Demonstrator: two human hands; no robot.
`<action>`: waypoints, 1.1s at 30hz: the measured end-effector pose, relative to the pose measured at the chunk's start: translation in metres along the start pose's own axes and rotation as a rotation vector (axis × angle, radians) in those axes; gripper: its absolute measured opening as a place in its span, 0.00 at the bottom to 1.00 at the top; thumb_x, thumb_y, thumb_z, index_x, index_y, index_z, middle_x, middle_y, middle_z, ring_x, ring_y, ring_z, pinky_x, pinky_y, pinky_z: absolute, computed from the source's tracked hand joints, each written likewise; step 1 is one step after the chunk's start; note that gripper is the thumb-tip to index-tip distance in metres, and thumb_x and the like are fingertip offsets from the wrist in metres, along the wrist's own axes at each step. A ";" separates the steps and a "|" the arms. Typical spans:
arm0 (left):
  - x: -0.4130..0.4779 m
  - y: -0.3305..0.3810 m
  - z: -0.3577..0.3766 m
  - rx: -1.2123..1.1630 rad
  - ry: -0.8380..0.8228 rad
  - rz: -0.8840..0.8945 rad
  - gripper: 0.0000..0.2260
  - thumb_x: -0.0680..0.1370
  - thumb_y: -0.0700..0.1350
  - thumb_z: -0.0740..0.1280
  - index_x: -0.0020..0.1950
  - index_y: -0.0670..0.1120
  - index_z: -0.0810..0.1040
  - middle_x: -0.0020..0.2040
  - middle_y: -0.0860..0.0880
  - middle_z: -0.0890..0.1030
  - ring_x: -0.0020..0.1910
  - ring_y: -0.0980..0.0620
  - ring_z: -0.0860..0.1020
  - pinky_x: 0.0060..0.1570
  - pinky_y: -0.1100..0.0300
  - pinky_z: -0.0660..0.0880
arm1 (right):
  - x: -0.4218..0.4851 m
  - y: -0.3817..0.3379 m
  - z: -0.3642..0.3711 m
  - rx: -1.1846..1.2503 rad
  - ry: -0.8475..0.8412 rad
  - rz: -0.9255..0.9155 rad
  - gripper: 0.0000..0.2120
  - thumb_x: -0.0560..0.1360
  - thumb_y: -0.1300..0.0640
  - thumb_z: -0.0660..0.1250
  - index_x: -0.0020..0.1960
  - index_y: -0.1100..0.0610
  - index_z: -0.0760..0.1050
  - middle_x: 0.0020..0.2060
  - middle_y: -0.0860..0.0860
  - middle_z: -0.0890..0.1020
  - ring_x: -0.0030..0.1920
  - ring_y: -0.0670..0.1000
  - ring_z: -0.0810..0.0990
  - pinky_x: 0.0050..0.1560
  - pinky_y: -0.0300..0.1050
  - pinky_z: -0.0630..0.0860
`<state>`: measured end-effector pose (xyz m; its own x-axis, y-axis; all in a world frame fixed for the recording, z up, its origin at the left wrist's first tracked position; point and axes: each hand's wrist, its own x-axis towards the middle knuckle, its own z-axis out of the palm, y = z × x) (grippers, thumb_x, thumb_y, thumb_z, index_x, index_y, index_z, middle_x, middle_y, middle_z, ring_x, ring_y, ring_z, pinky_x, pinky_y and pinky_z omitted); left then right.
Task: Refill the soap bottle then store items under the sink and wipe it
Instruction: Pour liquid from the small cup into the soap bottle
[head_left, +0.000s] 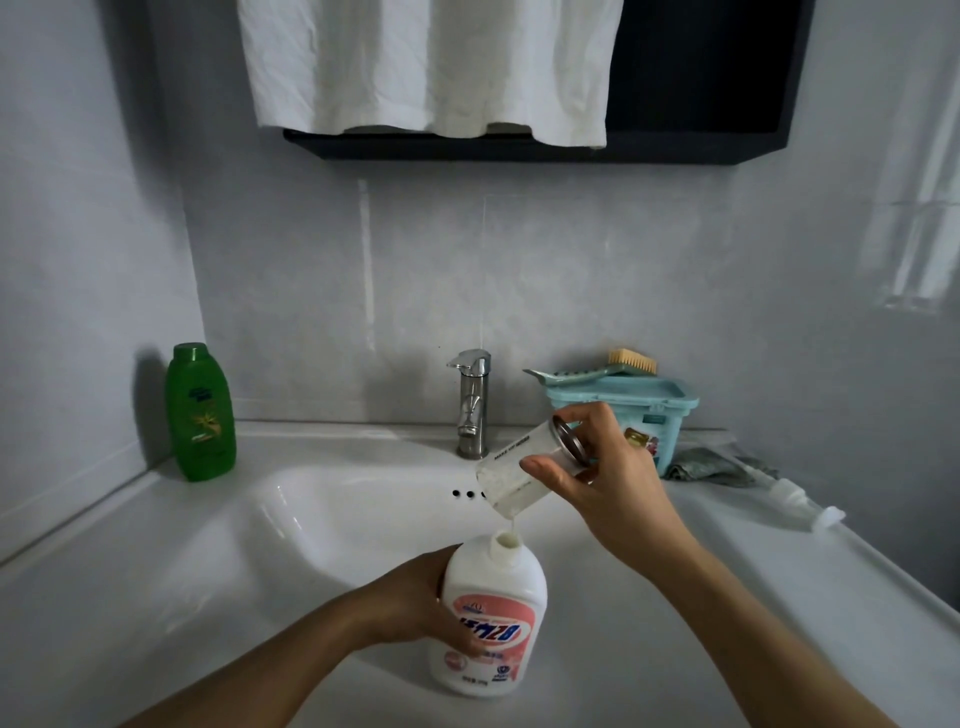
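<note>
My left hand (423, 605) grips a white soap bottle (493, 613) with a pink label, holding it upright over the white sink basin (322, 525); its neck is uncapped. My right hand (605, 473) holds a clear container (514, 467) with a metal base, tipped mouth-down just above the bottle's neck. A thin stream of white liquid runs from the container's lip into the bottle's opening. A white pump cap (802, 504) lies on the counter at the right.
A green bottle (200, 413) stands at the back left corner. The chrome faucet (472, 402) rises behind the basin. A teal lidded box (631, 410) with a brush (597, 370) on top sits at the back right, a grey rag (711, 467) beside it. White cloth (431, 67) hangs above.
</note>
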<state>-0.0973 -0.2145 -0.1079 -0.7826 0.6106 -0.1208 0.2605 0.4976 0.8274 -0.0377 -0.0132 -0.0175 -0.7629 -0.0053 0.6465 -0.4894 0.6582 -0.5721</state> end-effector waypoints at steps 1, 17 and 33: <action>0.000 0.000 0.000 0.000 -0.001 -0.002 0.30 0.66 0.37 0.78 0.63 0.55 0.74 0.55 0.57 0.83 0.52 0.64 0.80 0.47 0.71 0.76 | 0.000 0.000 0.000 -0.002 0.000 -0.001 0.23 0.64 0.39 0.66 0.53 0.45 0.63 0.42 0.36 0.73 0.43 0.33 0.73 0.38 0.20 0.67; 0.002 -0.003 0.000 0.000 0.002 0.008 0.30 0.66 0.37 0.78 0.63 0.56 0.74 0.55 0.57 0.83 0.53 0.63 0.80 0.48 0.70 0.76 | 0.001 0.003 0.001 0.038 0.036 0.006 0.25 0.64 0.39 0.68 0.54 0.45 0.62 0.40 0.39 0.76 0.38 0.31 0.74 0.37 0.24 0.69; 0.002 -0.003 0.000 0.006 0.012 0.007 0.30 0.65 0.37 0.78 0.62 0.57 0.74 0.55 0.57 0.83 0.54 0.61 0.80 0.53 0.66 0.77 | 0.000 0.000 0.000 0.035 0.042 -0.025 0.20 0.67 0.46 0.70 0.50 0.51 0.63 0.37 0.39 0.74 0.36 0.29 0.73 0.33 0.24 0.68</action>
<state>-0.0998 -0.2152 -0.1110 -0.7873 0.6068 -0.1089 0.2692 0.4973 0.8248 -0.0375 -0.0134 -0.0178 -0.7325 0.0106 0.6807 -0.5228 0.6318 -0.5724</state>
